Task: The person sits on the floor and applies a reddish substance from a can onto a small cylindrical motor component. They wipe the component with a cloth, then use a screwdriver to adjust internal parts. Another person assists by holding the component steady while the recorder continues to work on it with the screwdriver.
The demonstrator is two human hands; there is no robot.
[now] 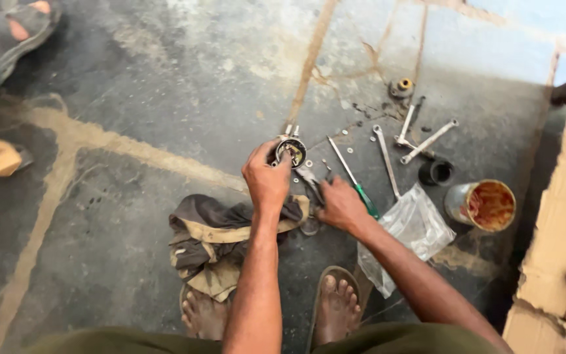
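My left hand (266,178) grips a small round metal part (291,151) with two prongs at its top, held just above the concrete floor. My right hand (340,204) is closed on pliers (309,180) whose jaws point up toward that part. A green-handled screwdriver (355,180) lies on the floor just right of my right hand. Small washers and nuts are scattered near the round part. My two feet in sandals show at the bottom, below my arms.
A dirty rag (214,239) lies under my left arm. To the right lie a clear plastic bag (411,233), a rusty tin can (483,204), a black cap (436,172), a spanner (386,157), socket wrenches (427,141). Cardboard (558,216) borders the right edge.
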